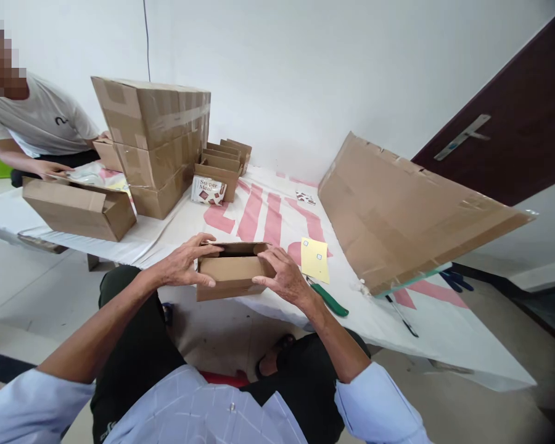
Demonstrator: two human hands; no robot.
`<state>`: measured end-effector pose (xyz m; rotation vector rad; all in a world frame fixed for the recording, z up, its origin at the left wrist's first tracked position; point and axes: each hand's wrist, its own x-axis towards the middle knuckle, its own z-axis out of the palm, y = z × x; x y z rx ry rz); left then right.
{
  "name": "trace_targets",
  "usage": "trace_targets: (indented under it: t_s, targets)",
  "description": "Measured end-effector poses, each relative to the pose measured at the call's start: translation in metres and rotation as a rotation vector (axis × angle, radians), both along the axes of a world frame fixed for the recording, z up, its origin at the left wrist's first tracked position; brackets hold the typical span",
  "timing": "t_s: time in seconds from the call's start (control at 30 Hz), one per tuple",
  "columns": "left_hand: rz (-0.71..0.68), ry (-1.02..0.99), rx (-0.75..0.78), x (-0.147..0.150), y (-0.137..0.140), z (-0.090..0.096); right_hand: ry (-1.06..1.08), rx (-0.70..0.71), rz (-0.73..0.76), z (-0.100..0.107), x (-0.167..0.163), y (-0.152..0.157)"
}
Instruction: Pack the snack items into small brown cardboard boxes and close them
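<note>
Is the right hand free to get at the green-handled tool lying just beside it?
Probably not right away: the right hand is gripping the small box together with the left hand. The green-handled tool lies uncovered close by, so the path itself looks open.

Light blue shirt with faint checked lines, one small button at the front, sleeves rolled up above the elbows. Black trousers. Bare forearms, left hand and right hand without rings or gloves.
</note>
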<state>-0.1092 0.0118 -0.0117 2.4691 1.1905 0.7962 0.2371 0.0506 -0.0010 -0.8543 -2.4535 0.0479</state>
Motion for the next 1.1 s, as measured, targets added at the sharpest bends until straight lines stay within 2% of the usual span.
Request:
trace_targets:
  t_s: [0.13, 0.2, 0.27, 0.37, 0.47, 0.57, 0.63, 0.77, 0.87, 0.97, 1.1]
  targets:
    - [-0.023, 0.276, -0.123, -0.003, 0.019, 0.019, -0.002, 0.203, -0.025, -0.005, -0.005, -0.013]
    - [-0.018, 0.387, -0.143, -0.003, 0.022, 0.023, -0.063, 0.319, 0.0, -0.012, -0.008, -0.025]
    - [-0.023, 0.436, -0.136, -0.002, 0.022, 0.023, -0.112, 0.372, 0.045, -0.016, -0.009, -0.034]
    - [0.001, 0.488, -0.107, -0.001, 0.019, 0.022, -0.128, 0.31, 0.13, -0.014, -0.01, -0.038]
    - [0.031, 0.58, -0.1, 0.002, 0.018, 0.025, -0.154, 0.133, 0.204, -0.001, -0.013, -0.033]
    - [0.045, 0.614, -0.113, 0.007, 0.018, 0.029, -0.252, -0.004, 0.174, 0.011, -0.017, -0.03]
    - [0.055, 0.592, -0.12, 0.009, 0.016, 0.029, -0.32, 0.006, 0.146, 0.013, -0.019, -0.031]
    - [0.072, 0.543, -0.076, 0.009, 0.006, 0.025, -0.393, 0.177, 0.119, 0.007, -0.018, -0.041]
    - [0.067, 0.52, -0.042, 0.005, -0.003, 0.022, -0.395, 0.242, 0.059, 0.003, -0.01, -0.049]
    - [0.064, 0.483, -0.034, 0.001, -0.006, 0.02, -0.43, 0.217, 0.032, 0.006, -0.003, -0.05]
    - [0.053, 0.522, -0.03, 0.002, -0.003, 0.022, -0.524, 0.126, 0.1, 0.023, -0.007, -0.043]
